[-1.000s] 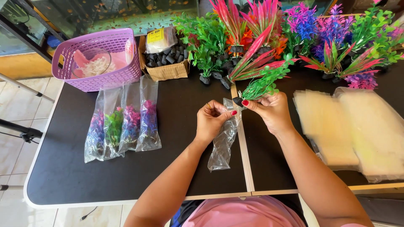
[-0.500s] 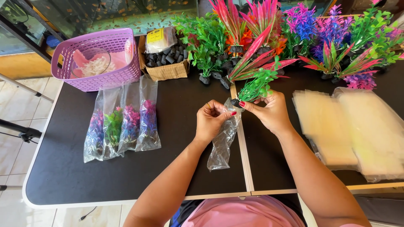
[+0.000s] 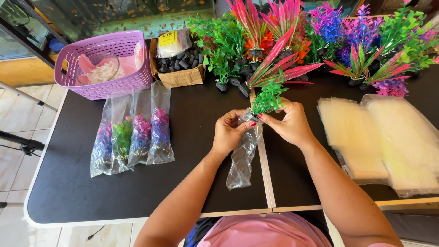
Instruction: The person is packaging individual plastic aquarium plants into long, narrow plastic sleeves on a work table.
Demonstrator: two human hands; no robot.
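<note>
My left hand (image 3: 229,131) pinches the mouth of a narrow clear plastic bag (image 3: 242,158) that hangs down toward me over the black table (image 3: 192,183). My right hand (image 3: 289,122) grips the base of a small green plastic plant (image 3: 268,97) at the bag's opening; its leafy top sticks up and out of the bag. Both hands meet over the seam between the two table halves.
Several bagged plastic plants (image 3: 132,137) lie at the left. A purple basket (image 3: 104,64) and a cardboard box of dark bases (image 3: 180,64) stand behind them. Colourful loose plants (image 3: 320,41) line the far edge. Stacks of clear bags (image 3: 388,142) lie at the right.
The green plant has come nearer to the bag's mouth and now stands more upright. The hands have shifted only slightly.
</note>
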